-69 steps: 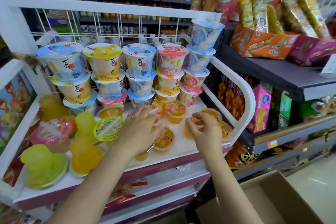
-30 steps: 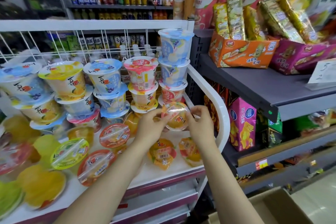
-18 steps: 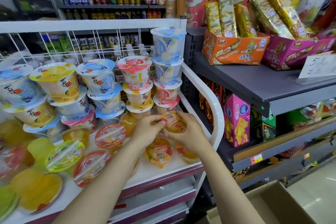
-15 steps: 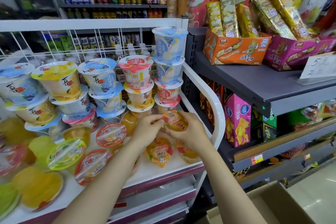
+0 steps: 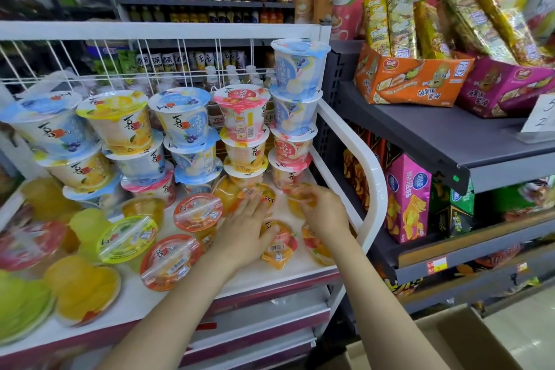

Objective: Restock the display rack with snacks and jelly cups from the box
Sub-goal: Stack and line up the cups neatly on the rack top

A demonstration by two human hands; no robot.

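Both hands are now down on the display rack [image 5: 372,159] shelf; half a second ago they held one small orange jelly cup together, raised in front of the stacks. That cup [image 5: 300,194] now sits at the back right of the shelf, at the foot of the tall cup stacks [image 5: 295,117]. Right hand [image 5: 322,213] curls its fingertips over it, grip not released. Left hand [image 5: 246,231] has let go: fingers straight, lying flat across the neighbouring small cups [image 5: 264,194], holding nothing. A heart-shaped cup [image 5: 277,246] lies between the two wrists. Reads as placement nearly done. Cardboard box [image 5: 435,339] at bottom right, contents not visible. Likely next: release right, go back to the box.
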